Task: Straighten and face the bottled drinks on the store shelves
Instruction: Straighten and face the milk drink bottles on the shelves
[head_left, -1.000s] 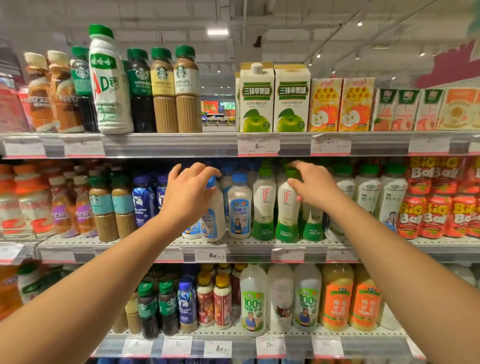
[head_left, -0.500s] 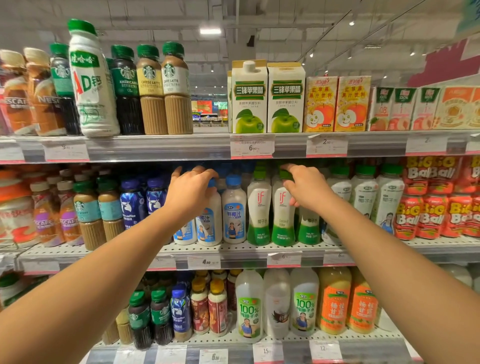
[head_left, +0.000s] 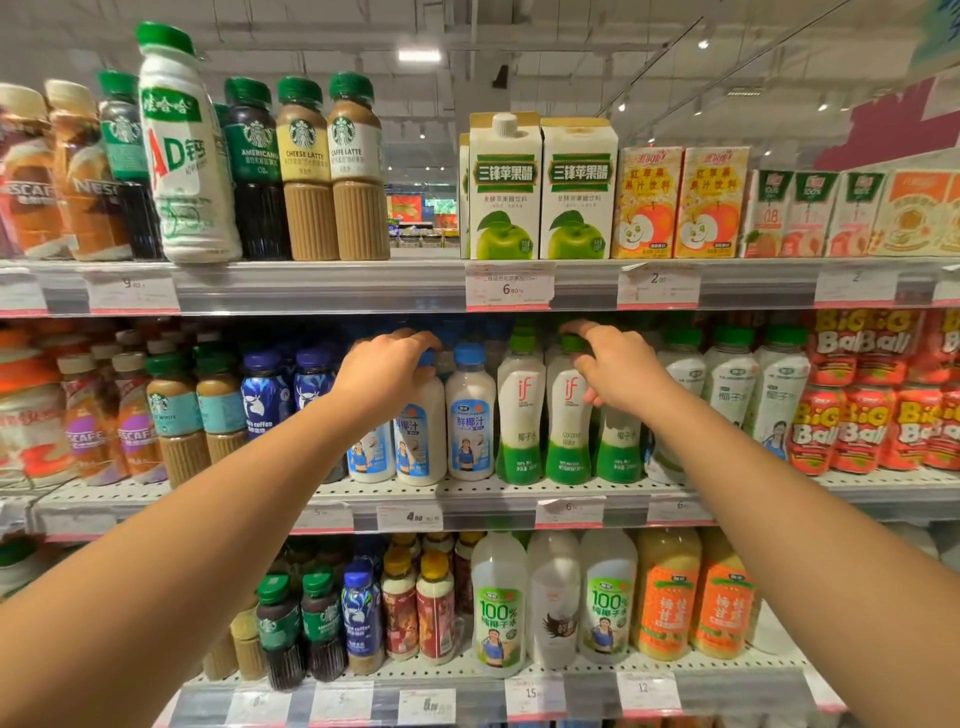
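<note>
Reaching onto the middle shelf (head_left: 467, 493), the left hand (head_left: 387, 376) curls over the blue cap of an upright coconut-milk bottle (head_left: 420, 441) near the front edge, clasping its shoulder. Rightward, the right hand (head_left: 615, 371) grips the green cap of an upright coconut-water bottle (head_left: 569, 431). Both bottles stand directly beneath their hands, so twisting about the vertical axis should face the labels.

Bright ceiling light (head_left: 418, 54); wide-angle bending and blur at edges.
</note>
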